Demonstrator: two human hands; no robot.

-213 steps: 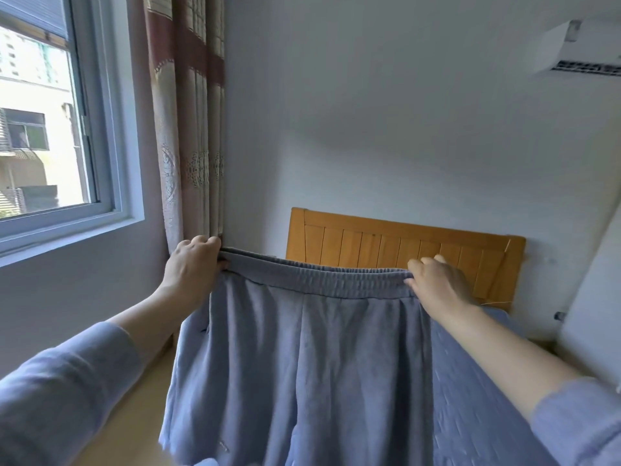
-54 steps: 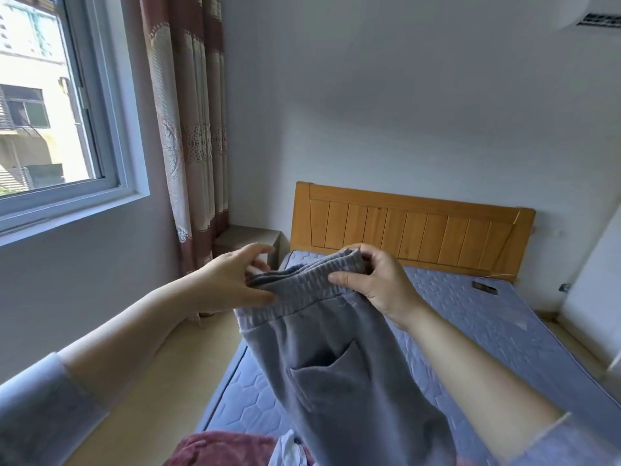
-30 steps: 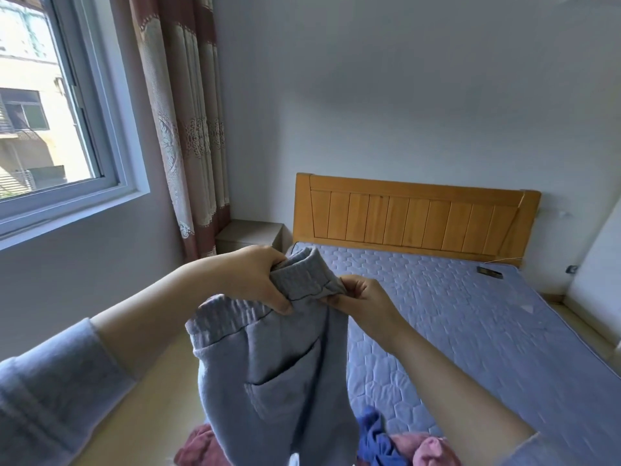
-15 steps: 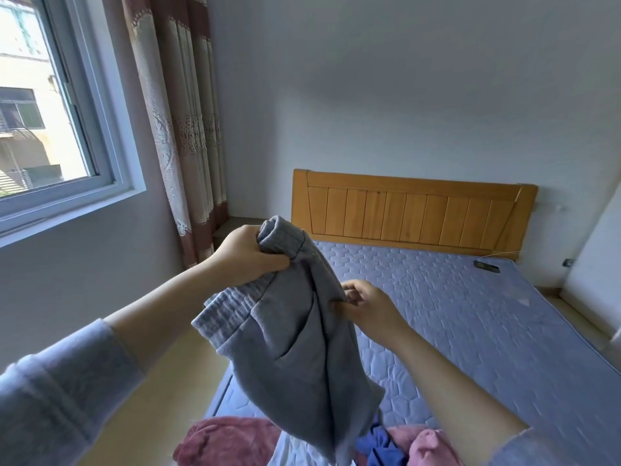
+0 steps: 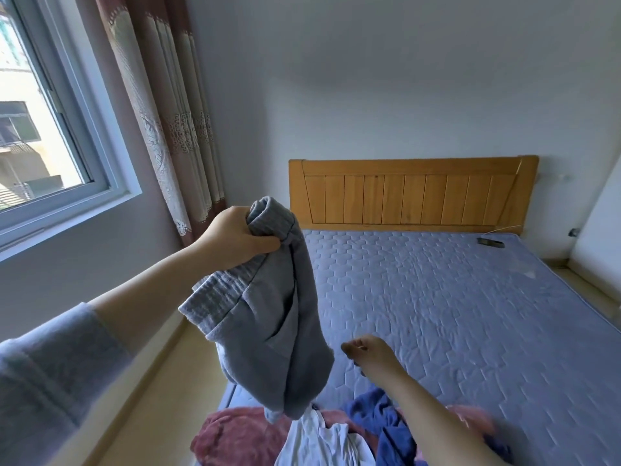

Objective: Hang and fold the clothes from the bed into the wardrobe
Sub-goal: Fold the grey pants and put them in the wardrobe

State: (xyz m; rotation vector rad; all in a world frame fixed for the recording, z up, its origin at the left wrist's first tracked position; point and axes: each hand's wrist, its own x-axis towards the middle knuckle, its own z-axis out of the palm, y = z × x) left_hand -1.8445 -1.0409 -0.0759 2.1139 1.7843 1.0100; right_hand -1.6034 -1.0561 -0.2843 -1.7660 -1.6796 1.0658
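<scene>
- Trousers (image 5: 268, 314): grey, thick knit. They hang in the air over the near left corner of the bed (image 5: 453, 314), bunched and doubled over. Their low end is just above the pile (image 5: 336, 438) of pink, white and blue clothes.
- My left hand (image 5: 235, 237) grips them at the top, fingers and thumb curled tight round a wad of cloth. The ribbed waistband (image 5: 215, 297) droops below my wrist.
- My right hand (image 5: 366, 351) is low, near the trousers, and I see no contact. Its fingers are loosely bent and hold nothing, though it is a little blurred.
- I judge the cloth soft and limp, with no stiffness, so it will sag wherever I do not support it.
- It looks weighty for cloth, yet one hand carries it easily. The knit should not slip in the fingers, and nothing here can break.
- The best hold is the waistband, since its elastic ridge gives the fingers something firm. A pinch at each end of the band, hands apart, should let the legs drop straight.
- The leg ends are lost in the folds, so I would find them only once the trousers hang flat.
- A one-handed wad like this one will crease, so it suits carrying, not folding.
- The wardrobe is not in view.
</scene>
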